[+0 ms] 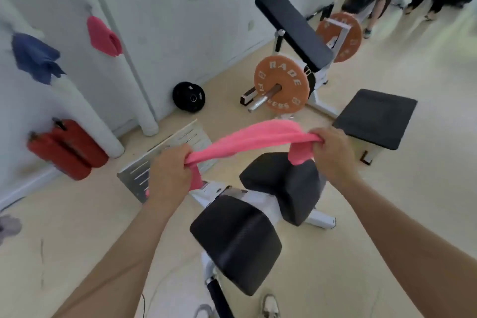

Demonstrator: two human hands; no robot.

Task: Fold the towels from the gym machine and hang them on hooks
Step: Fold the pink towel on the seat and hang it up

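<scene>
Stretched across mid-frame, above two black pads (pixel 235 242) (pixel 284 188): one towel (pixel 255 134), pink. Gripped at its left end by left hand (pixel 167 175), fingers curled tight round the bunched cloth; clenched at its right end in right hand (pixel 333 155). Hung at upper left on the wall: one pink wall towel (pixel 103 36), one blue wall towel (pixel 36 58). Farther back: two orange plates (pixel 281 82) (pixel 340 33), one black plate (pixel 189 97). At left: two red extinguishers (pixel 67 148).
</scene>
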